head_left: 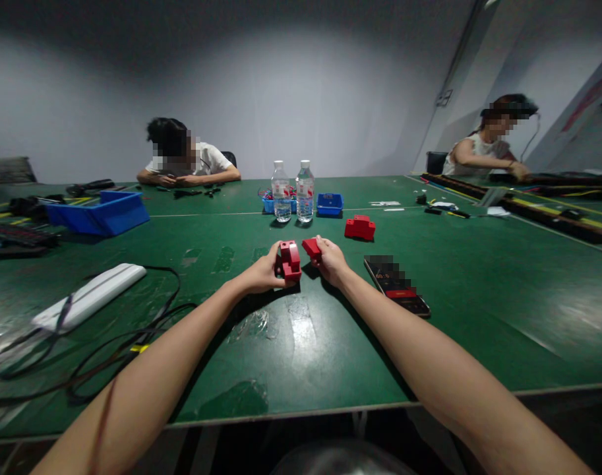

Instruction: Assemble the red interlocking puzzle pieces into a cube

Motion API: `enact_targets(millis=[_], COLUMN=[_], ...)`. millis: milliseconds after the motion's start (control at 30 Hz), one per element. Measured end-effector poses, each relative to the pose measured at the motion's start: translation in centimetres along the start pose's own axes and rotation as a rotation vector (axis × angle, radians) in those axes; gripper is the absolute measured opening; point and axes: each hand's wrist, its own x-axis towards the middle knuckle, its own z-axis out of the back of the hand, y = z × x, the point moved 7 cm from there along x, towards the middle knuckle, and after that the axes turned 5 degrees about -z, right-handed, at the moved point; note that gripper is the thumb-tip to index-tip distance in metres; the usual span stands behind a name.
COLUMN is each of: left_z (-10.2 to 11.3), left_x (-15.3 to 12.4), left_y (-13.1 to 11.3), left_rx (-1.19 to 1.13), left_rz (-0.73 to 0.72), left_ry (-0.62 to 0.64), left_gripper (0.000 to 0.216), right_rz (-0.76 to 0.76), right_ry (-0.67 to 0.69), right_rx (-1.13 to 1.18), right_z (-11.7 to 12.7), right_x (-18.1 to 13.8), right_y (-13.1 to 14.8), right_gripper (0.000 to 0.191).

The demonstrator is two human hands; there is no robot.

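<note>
My left hand [265, 269] is closed around a red plastic housing [290, 260] held just above the green table [301, 356]. My right hand [330, 259] pinches a smaller red plastic piece [311, 247] right beside it; the two pieces are close but apart. Another red plastic part [360, 227] lies on the table a little beyond my right hand.
A phone [397, 285] lies right of my right arm. Two water bottles [293, 190] and small blue bins [330, 204] stand beyond. A large blue bin [100, 212], a white power strip [90, 295] and black cables [97, 356] are left. Two seated persons work at the far side.
</note>
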Motion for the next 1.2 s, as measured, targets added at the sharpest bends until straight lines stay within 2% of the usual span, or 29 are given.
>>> enact_targets(millis=[100, 200, 367, 467, 800, 1033, 1200], left_z=[0.03, -0.05, -0.06, -0.09, -0.08, -0.03, -0.05], left_x=[-0.02, 0.01, 0.02, 0.01, 0.0, -0.02, -0.03], left_y=[0.0, -0.16, -0.34, -0.33, -0.33, -0.4, -0.36], left_rx=[0.02, 0.006, -0.006, -0.02, -0.023, -0.009, -0.026], left_rz=[0.017, 0.01, 0.001, -0.005, 0.002, -0.014, -0.002], left_ry=[-0.004, 0.002, 0.012, 0.018, 0.018, 0.007, 0.009], left_gripper=[0.095, 0.095, 0.092, 0.091, 0.091, 0.091, 0.091], right_rz=[-0.043, -0.06, 0.019, 0.042, 0.034, 0.036, 0.012], right_ry=[0.005, 0.035, 0.089, 0.097, 0.085, 0.129, 0.067], right_rx=[0.027, 0.037, -0.007, -0.037, -0.038, -0.004, 0.037], right_z=[-0.06, -0.3, -0.45, -0.4, -0.55, -0.68, -0.31], right_x=[-0.08, -0.2, -0.22, -0.18, -0.42, 0.04, 0.16], right_y=[-0.14, -0.2, -0.06, -0.12, 0.01, -0.25, -0.34], right_gripper=[0.022, 0.024, 0.052, 0.06, 0.059, 0.058, 0.051])
